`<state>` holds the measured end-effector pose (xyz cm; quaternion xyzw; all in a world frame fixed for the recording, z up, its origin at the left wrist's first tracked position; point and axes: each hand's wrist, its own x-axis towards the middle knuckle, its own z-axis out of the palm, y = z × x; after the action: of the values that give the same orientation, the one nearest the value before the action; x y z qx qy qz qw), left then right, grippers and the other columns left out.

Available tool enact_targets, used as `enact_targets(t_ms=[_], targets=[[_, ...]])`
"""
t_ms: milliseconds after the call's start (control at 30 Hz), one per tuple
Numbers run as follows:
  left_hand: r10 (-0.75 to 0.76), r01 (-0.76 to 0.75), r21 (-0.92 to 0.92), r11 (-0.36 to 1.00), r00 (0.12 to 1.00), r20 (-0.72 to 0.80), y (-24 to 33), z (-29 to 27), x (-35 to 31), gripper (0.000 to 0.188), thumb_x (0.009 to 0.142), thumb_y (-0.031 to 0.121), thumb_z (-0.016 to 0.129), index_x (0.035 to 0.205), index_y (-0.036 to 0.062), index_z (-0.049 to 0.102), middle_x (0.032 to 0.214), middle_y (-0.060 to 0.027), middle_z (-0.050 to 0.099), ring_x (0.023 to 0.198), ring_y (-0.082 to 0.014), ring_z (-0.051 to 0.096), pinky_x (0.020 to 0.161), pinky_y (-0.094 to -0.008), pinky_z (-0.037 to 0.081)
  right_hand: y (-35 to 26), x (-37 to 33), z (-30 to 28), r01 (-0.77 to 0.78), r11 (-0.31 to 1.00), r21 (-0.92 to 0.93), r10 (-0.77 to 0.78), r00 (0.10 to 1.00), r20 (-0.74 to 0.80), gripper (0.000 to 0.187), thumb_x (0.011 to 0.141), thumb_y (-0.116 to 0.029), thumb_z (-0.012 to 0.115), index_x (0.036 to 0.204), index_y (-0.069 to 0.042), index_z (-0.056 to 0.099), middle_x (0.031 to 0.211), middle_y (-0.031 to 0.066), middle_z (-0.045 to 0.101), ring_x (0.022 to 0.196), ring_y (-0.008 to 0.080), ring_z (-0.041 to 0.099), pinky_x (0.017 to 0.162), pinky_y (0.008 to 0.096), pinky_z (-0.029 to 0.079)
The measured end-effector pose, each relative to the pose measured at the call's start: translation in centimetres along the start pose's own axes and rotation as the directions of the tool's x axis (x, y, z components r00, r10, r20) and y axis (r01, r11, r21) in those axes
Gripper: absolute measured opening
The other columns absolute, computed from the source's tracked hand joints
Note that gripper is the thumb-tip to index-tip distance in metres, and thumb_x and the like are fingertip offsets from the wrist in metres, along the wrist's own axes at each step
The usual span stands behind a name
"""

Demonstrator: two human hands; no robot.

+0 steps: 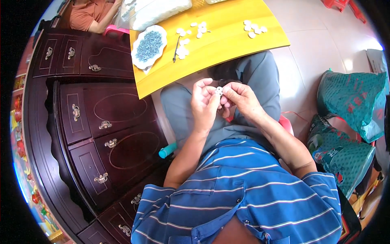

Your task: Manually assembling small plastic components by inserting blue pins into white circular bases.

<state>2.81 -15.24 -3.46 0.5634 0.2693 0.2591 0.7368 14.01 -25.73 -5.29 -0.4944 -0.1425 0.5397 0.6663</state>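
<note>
Between the fingertips of both hands is a small white round piece [219, 90] with small dark holes or marks on it. My left hand [204, 101] pinches it from one side, thumb and fingers bent around it. My right hand [240, 97] grips its other side with thumb and forefinger, the remaining fingers curled below. Both hands are above my lap, just short of the yellow table [227, 40]. On the table are a white scalloped dish [137, 59] heaped with small blue-grey screws or pins [149, 46], and a thin dark tool [176, 49] beside white pieces [182, 51].
More white round pieces lie at the table's middle [202, 29] and right [254, 28]. A clear bag of white items [162, 12] stands at the back. Dark wooden drawers [118, 105] line the left, green bags [349, 101] the right. Another person [90, 16] sits far left.
</note>
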Motion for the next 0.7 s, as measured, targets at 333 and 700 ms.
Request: enact_targets(t_ms=[333, 700], targets=[[-0.043, 0.011, 0.117, 0.993, 0.96, 0.277, 1.3, -2.7, 0.6, 0.032, 0.094, 0.002, 0.067, 0.124, -0.0033, 0.06, 0.103, -0.0041, 0.066, 0.085, -0.0071, 0.063, 0.074, -0.0202, 0.053, -0.2, 0.0, -0.2, 0.122, 0.991, -0.052, -0.118, 0.99, 0.078, 0.024, 0.105, -0.022, 0.054, 0.093, -0.005, 0.064, 0.079, 0.0004, 0.065, 0.066, 0.007, 0.06, 0.06, 0.022, 0.053], [-0.005, -0.035, 0.217, 0.975, 0.984, 0.181, 1.5, -2.1, -0.3, 0.012, 0.095, 0.004, 0.067, 0.105, -0.0009, 0.064, 0.088, -0.0032, 0.069, 0.077, -0.0061, 0.063, 0.067, -0.0191, 0.051, 0.0, -0.1, 0.1, 0.149, 0.984, -0.097, -0.144, 0.988, 0.063, 0.022, 0.105, -0.021, 0.055, 0.093, -0.003, 0.062, 0.078, 0.0017, 0.064, 0.059, 0.0101, 0.062, 0.055, 0.0231, 0.052]])
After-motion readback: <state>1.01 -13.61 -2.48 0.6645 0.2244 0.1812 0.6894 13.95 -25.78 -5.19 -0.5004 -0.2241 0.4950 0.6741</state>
